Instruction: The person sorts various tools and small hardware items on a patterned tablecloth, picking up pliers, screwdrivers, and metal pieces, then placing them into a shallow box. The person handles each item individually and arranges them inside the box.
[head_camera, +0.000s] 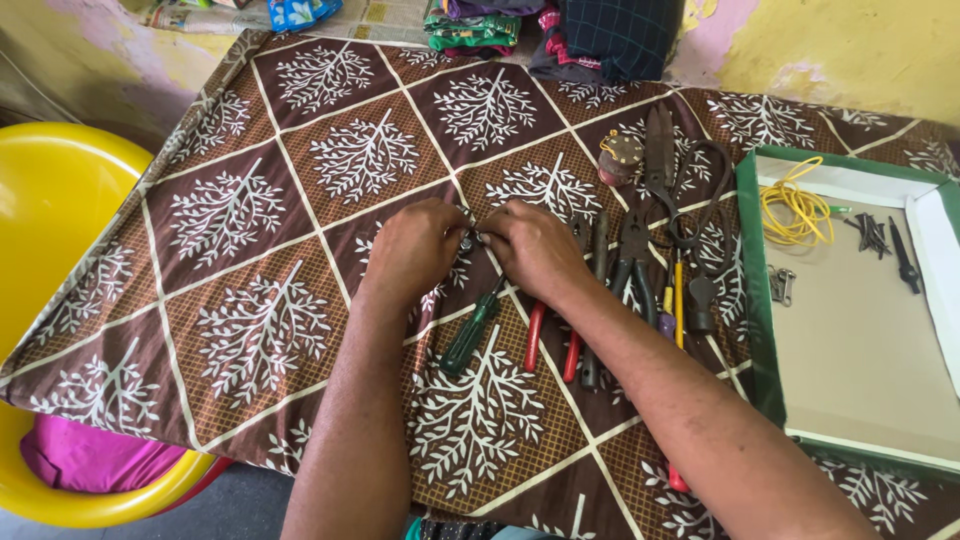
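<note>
Small metal part (469, 239): pinched between the fingertips of both hands, just above the brown leaf-patterned tablecloth (250, 270), near the table's middle; too small to identify further.

Left hand (412, 250): knuckles up, fingers curled tight, tips closed on the left side of the part.

Right hand (533, 248): knuckles up, fingers curled likewise, tips closed on the right side of the part; fingertips of the two hands nearly touching.

Green-handled screwdriver (470, 330): flat on the cloth, just below the hands, lying between the two forearms, tip pointing up toward the hands.

Red-handled pliers (552, 345): flat on the cloth, partly covered by the right wrist.

Dark pliers (634, 250): just right of the right hand, jaws pointing away from the person.

Yellow-handled tool (679, 300): beside the dark pliers, lengthwise.

Large scissors (665, 165): beyond the pliers, blades pointing to the far edge.

Green-rimmed tray (755, 300): at the right end of the table, pale inside.

Yellow wire coil (795, 212): in the tray's far left corner.

Dark screws (868, 233): loose heap in the tray, right of the coil.

Yellow plastic chair (50, 200): left of the table.

Folded clothes (560, 30): stacked at the far edge.
</note>
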